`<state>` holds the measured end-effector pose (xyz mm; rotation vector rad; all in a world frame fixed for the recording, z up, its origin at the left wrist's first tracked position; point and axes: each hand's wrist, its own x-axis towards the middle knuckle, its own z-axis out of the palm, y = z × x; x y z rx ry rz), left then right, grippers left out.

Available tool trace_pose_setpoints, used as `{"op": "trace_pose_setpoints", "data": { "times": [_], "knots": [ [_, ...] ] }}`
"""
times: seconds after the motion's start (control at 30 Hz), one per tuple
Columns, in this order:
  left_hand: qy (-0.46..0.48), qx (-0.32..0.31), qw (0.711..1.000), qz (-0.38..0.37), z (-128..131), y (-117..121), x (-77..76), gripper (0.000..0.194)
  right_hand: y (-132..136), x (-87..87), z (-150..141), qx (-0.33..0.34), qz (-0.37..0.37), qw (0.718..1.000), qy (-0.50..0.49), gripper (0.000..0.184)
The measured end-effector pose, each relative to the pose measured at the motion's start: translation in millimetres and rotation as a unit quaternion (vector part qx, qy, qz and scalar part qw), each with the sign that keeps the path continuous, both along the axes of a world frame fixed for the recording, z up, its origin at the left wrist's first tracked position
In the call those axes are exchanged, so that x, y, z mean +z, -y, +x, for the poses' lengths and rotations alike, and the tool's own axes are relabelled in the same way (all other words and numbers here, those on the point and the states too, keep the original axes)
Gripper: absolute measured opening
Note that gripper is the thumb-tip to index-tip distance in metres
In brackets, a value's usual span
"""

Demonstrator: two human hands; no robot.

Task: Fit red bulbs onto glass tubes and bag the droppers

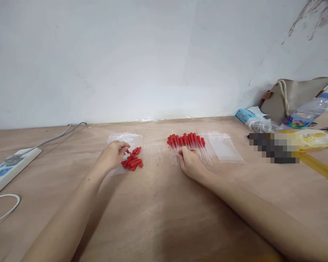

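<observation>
My left hand (115, 153) is closed in a pinch on a red rubber bulb (128, 151), above a small pile of loose red bulbs (133, 163) on a clear zip bag (117, 171). To the right of the pile, bare glass dropper tubes (152, 154) lie side by side in a row. My right hand (190, 161) is closed, thumb against fingers, around a thin clear dropper tube (174, 148). Just beyond it, several droppers with red bulbs (186, 139) fan out, bulbs facing the wall. My right hand hides part of their tubes.
A flat clear zip bag (226, 148) lies right of the droppers. Farther right are a blue tissue pack (246, 115), a plastic bottle (313, 109), a grey bag (295, 96) and a yellow packet (314, 140). A power strip (15, 167) with a plugged cable sits at left.
</observation>
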<state>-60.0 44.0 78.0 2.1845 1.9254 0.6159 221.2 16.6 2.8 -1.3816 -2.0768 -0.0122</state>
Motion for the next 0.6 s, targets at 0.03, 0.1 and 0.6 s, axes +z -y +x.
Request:
{"op": "trace_pose_setpoints", "data": {
  "times": [0.03, 0.1, 0.6],
  "knots": [
    [0.034, -0.014, 0.999, -0.017, 2, 2, 2.6, 0.024, 4, -3.4, 5, 0.02, 0.014, 1.0, -0.005, 0.017],
    [0.117, -0.047, 0.991, -0.042, 11, 8, 1.8, 0.024, 10, -8.6, 11, 0.043, 0.045, 0.998, -0.009, 0.021],
    [0.179, -0.199, 0.963, 0.042, 84, 42, -77.4, 0.019, 26, -9.4, 12, 0.1, 0.044, 0.994, -0.019, 0.017]
  ]
}}
